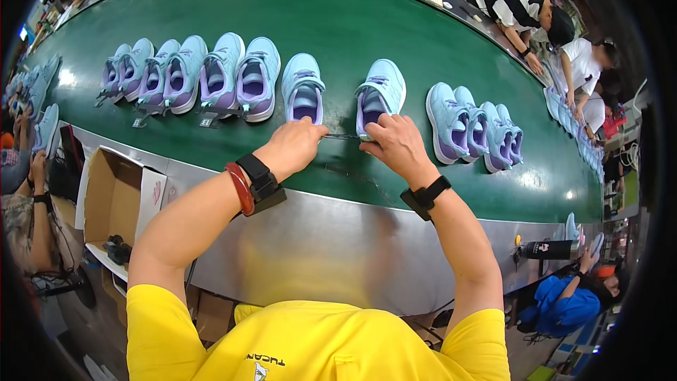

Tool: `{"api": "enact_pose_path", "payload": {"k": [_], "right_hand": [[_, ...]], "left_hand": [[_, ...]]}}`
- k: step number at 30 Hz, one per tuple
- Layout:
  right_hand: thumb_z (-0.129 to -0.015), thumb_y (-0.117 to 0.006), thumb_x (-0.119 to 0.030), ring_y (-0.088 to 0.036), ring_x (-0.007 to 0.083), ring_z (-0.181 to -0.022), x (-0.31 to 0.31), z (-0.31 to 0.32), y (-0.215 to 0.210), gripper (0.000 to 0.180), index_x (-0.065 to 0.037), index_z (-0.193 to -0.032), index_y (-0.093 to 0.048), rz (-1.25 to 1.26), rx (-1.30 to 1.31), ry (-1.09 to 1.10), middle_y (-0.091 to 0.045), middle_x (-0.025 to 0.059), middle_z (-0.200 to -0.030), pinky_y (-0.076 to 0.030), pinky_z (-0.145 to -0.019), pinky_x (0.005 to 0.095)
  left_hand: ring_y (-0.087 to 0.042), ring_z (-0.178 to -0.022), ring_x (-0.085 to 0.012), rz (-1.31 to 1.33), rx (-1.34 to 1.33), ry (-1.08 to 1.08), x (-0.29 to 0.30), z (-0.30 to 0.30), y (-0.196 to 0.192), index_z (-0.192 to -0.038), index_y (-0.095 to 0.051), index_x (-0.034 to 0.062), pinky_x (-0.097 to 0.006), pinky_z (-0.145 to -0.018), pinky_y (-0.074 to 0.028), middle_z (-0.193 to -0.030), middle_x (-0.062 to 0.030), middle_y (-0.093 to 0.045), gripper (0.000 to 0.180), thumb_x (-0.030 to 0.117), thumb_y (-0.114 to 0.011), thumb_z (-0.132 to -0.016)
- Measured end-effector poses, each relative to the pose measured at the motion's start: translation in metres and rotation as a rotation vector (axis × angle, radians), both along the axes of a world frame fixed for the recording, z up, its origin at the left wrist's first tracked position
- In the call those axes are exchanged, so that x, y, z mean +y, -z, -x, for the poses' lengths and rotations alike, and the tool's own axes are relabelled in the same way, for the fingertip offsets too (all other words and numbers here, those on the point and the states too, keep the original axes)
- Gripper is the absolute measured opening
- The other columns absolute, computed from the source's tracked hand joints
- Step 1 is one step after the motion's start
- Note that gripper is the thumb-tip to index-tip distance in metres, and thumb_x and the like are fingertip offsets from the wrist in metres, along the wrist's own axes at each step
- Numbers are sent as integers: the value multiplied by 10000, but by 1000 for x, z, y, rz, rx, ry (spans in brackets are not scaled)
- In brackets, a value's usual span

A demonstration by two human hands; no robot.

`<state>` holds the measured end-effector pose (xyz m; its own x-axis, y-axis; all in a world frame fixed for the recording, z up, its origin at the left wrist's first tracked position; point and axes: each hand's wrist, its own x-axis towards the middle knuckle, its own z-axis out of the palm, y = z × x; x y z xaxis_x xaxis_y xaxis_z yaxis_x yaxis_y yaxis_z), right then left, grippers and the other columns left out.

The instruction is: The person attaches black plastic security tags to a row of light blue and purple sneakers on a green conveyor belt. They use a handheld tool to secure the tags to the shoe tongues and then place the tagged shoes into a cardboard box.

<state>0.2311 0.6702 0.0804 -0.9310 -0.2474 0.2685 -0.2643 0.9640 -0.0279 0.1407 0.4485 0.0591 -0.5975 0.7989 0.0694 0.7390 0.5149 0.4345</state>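
Two light-blue sneakers with purple linings stand apart on the green table, heels toward me: a left sneaker [301, 74] and a right sneaker [385, 79]. My left hand [295, 147] is closed at the heel of the left one, its thumb and fingers pinching one end of a thin dark cord [342, 136]. That cord spans the gap between the two heels. At the other heel, my right hand [400, 144] is closed, thumb and fingers around the sneaker's back edge where the cord meets it. What its fingertips press on is partly hidden.
Paired sneakers [224, 70] with dark tags line the left side; more sneakers [448, 116] stand on the right. A metal edge [338, 240] borders the green table [338, 14]. An open cardboard box [116, 201] sits at left, a black bottle [553, 249] at right. Co-workers [518, 10] work around the table.
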Motion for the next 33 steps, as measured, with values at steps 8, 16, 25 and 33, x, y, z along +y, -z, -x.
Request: {"api": "enact_pose_path", "payload": {"k": [8,16,25,33], "right_hand": [[-695,-747,-268,-527,238,-730,-10,13,2,261,-117,-808,-566,-169,-67,-23,-517,39,-744,-376,-658,370],[-679,-566,91,-518,407,-1107,-23,19,28,561,-70,-1214,-521,424,-118,32,-437,215,-1305,-455,-931,447],[-799,-600,7,-478,369,-1131,-31,-83,40,404,-4,-1192,-507,515,-251,112,-479,199,-1231,-395,-979,402],[-831,-574,-42,-494,346,-1096,-30,-110,60,183,17,-1002,-598,541,-159,123,-544,182,-1147,-391,-961,398]], "left_hand": [[-585,-857,-375,-81,-120,42,-2,1,-4,-1053,-641,96,-462,-727,-471,-927,-181,-574,226,82,-528,-857],[-512,-1146,-431,-43,-110,-6,-27,-13,-1,-1333,-484,152,-422,-964,-442,-1456,-299,-226,677,-125,-487,-716],[-543,-1024,-361,-271,304,-306,-167,-59,-49,-1073,-619,45,-435,-906,-440,-1147,-198,-554,315,24,-517,-776],[-588,-1061,-333,822,-377,-681,-352,-93,-102,-1236,-565,67,-394,-899,-465,-1135,-189,-622,573,368,-674,-762]]}}
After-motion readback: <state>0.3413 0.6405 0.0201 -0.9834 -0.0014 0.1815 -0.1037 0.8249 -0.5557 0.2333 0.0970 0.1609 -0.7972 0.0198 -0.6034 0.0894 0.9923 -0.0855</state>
